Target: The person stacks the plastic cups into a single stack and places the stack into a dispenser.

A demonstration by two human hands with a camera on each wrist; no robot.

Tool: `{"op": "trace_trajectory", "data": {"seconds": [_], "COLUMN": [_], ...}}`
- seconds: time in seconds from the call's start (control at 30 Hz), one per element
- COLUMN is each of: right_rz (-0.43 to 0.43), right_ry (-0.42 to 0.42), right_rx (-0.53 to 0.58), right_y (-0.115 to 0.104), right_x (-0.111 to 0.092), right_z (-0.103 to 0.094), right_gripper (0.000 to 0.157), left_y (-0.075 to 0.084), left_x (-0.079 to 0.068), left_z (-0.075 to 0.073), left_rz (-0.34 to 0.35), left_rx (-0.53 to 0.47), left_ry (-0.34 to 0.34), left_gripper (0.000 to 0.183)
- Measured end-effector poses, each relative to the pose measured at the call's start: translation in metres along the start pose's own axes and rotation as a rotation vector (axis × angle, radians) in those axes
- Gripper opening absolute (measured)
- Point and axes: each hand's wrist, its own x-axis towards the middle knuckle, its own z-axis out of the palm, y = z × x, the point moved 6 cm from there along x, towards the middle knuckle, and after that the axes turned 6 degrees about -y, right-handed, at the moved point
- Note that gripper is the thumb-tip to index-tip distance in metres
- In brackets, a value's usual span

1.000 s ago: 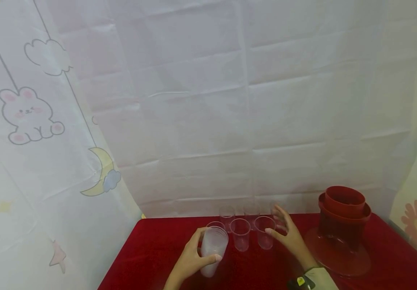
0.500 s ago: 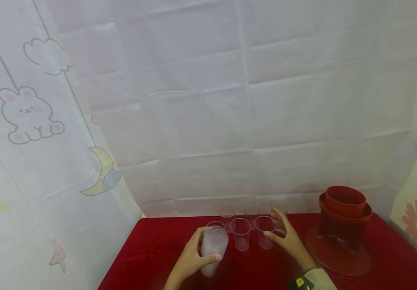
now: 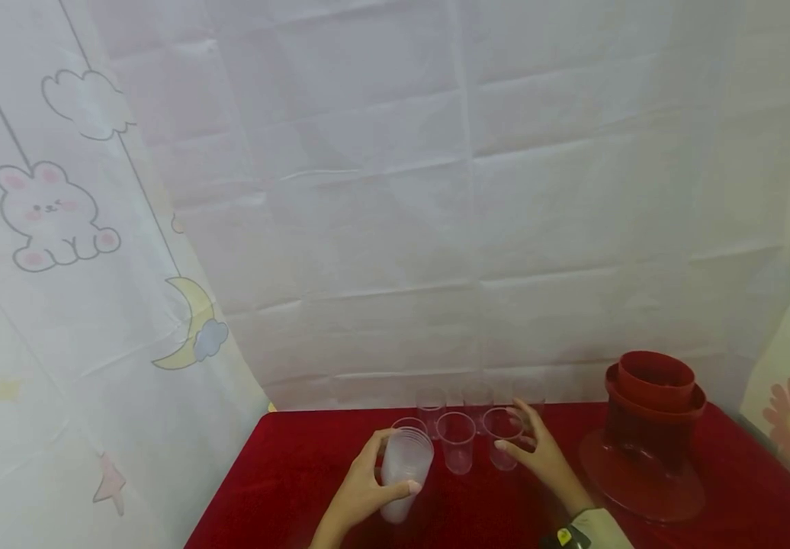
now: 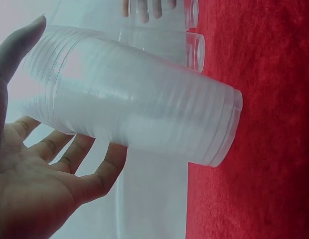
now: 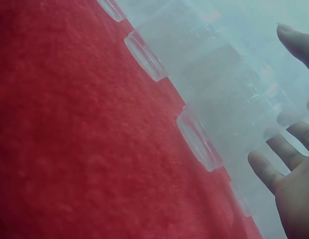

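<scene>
My left hand (image 3: 366,484) grips a tilted stack of nested clear plastic cups (image 4: 139,94), thumb on one side and fingers on the other, just above the red cloth. Close by on the right stands a clear plastic cup (image 3: 457,450) in the front row. Another clear cup (image 3: 502,427) at the row's right end has my right hand (image 3: 542,454) beside it, fingers spread and loosely bent. Whether those fingertips touch it I cannot tell. Both cups stand upright. In the right wrist view, the right fingers (image 5: 266,169) lie next to the see-through cup wall.
Behind the front row stand more clear cups (image 3: 431,408), partly hidden. One cup rim (image 3: 409,422) shows behind the held stack. A red plastic container (image 3: 652,412) with a wide round base is on the right of the red-covered table (image 3: 285,465). A pale curtain (image 3: 381,335) hangs behind.
My right hand has shifted slightly left and nearer to me, drawing back a little from the back right cup. The left hand and its cup stack have stayed almost still.
</scene>
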Motion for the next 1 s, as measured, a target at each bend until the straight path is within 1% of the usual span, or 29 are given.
{"op": "trace_trajectory", "data": {"seconds": [0.17, 0.47, 0.57, 0.63, 0.67, 0.8, 0.87, 1.0], "right_rz": [0.025, 0.022, 0.003, 0.003, 0.002, 0.020, 0.013, -0.005], "right_ry": [0.008, 0.012, 0.010, 0.008, 0.006, 0.011, 0.015, 0.024], "right_rx": [-0.009, 0.009, 0.019, 0.026, 0.029, 0.028, 0.029, 0.031], "right_y": [0.002, 0.001, -0.002, -0.013, -0.013, -0.010, 0.000, -0.001], "right_x": [0.000, 0.000, -0.001, -0.003, -0.003, -0.003, -0.001, -0.001], "right_z": [0.001, 0.003, 0.004, 0.004, 0.005, 0.007, 0.008, 0.009], "right_gripper": [0.081, 0.077, 0.076, 0.074, 0.074, 0.074, 0.074, 0.073], "left_y": [-0.001, -0.001, -0.001, -0.001, -0.001, 0.000, 0.000, 0.001], "left_x": [0.000, 0.001, 0.000, 0.000, 0.000, -0.001, -0.001, -0.001], "left_z": [0.000, -0.001, 0.000, 0.000, 0.000, 0.000, 0.000, -0.001], "left_rz": [-0.002, -0.008, -0.011, -0.016, -0.018, -0.026, -0.027, -0.023], "left_rx": [0.002, 0.010, 0.007, 0.006, 0.004, 0.006, 0.005, 0.008], "left_ry": [-0.004, 0.004, 0.005, 0.004, 0.002, 0.000, -0.001, 0.002], "left_gripper": [0.068, 0.069, 0.068, 0.068, 0.068, 0.069, 0.068, 0.068]}}
